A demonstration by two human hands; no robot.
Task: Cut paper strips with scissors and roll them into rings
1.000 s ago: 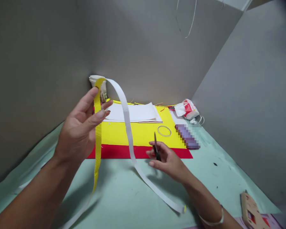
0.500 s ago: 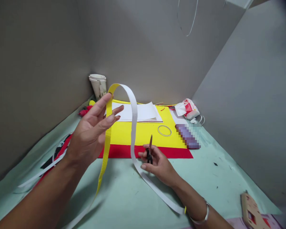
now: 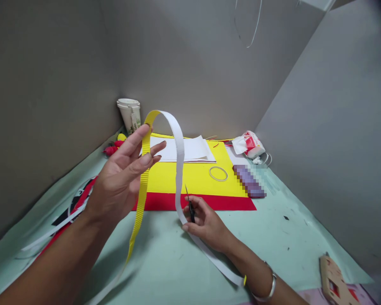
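A long strip of corrugated paper (image 3: 179, 156), ridged yellow on one face and white on the other, arches above the table. My left hand (image 3: 122, 178) pinches it between thumb and fingers near the top of the arch, and one end hangs down toward the near edge. The white length drops on the right, passes by my right hand and trails across the table to a small yellow tip. In my right hand (image 3: 205, 220) is a pair of small dark scissors (image 3: 191, 210), their point up and close beside the strip. Whether the right fingers touch the strip is unclear.
Yellow (image 3: 190, 178) and red sheets (image 3: 222, 203) lie at the back with white paper (image 3: 190, 148). Nearby are a bangle (image 3: 218, 173), a blurred purple object (image 3: 249, 181), a tissue pack (image 3: 252, 144) and white cups (image 3: 129, 114). A beige phone case (image 3: 336, 281) lies front right.
My right hand has shifted slightly left toward the white side of the strip, and the scissors have tilted left. My left hand holds nearly the same place.
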